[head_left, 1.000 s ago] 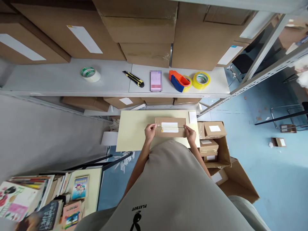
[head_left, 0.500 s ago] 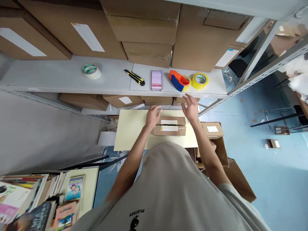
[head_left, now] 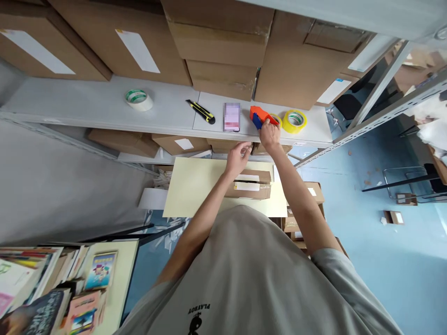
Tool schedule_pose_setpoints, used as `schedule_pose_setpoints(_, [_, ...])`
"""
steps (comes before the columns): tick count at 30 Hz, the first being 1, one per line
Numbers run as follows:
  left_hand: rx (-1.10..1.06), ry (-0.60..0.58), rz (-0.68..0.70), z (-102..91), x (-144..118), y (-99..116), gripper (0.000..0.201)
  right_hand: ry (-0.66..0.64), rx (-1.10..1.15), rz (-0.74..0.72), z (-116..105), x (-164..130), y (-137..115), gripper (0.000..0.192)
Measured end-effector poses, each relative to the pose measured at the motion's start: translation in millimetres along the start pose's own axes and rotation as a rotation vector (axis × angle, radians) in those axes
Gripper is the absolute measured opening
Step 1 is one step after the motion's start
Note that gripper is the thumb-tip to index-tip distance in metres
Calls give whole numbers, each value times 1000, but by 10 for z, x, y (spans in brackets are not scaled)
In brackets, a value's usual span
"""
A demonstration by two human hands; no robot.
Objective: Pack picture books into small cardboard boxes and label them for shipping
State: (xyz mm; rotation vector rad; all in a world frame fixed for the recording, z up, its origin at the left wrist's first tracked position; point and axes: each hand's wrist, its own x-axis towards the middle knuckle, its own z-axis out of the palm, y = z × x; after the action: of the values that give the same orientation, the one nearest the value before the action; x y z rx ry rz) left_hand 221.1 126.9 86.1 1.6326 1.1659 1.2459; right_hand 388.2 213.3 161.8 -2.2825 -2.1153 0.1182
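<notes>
A small cardboard box (head_left: 252,184) with a white label lies on a pale yellow board (head_left: 195,186), its top flaps slightly apart. My right hand (head_left: 269,134) reaches up to the grey shelf (head_left: 87,111) and closes on the orange and blue tape dispenser (head_left: 259,116). My left hand (head_left: 239,157) hovers above the box's far edge, fingers curled and holding nothing.
On the shelf lie a green-cored tape roll (head_left: 138,99), a yellow utility knife (head_left: 201,111), a phone (head_left: 232,117) and a yellow tape roll (head_left: 295,120). Large cartons (head_left: 216,42) stand behind. Small boxes (head_left: 316,190) sit at the right, books (head_left: 52,288) at the lower left.
Both hands left the small box. My right hand rose to the shelf and took hold of the tape dispenser; my left hand lifted above the box's far edge.
</notes>
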Motion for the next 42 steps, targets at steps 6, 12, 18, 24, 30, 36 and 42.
schedule_pose_setpoints(6, [-273,50,-187,114,-353,-190,41,21,227,49,167,-586,193,50])
schedule_pose_setpoints(12, [-478,90,-309,168,-975,-211,67,-18,1230,72,782,-1710,145,72])
schedule_pose_setpoints(18, [-449,78,-411,-23,-1343,-220,62,-5,1461,227,1116,-2226,-123,79])
schedule_pose_setpoints(24, [-214,-142,-328,-338,-1495,-292,32,-86,1315,193,1213,-2421,-176,75])
schedule_pose_setpoints(30, [-243,-231,-342,-696,-1466,-278,44,-158,1129,115,1076,-2630,-205,72])
schedule_pose_setpoints(36, [-272,-222,-210,-1229,-1144,-201,63,-263,966,95,921,-2851,-308,76])
schedule_pose_setpoints(42, [-69,-249,96,-1606,-1004,67,57,-254,759,76,697,-3000,-465,70])
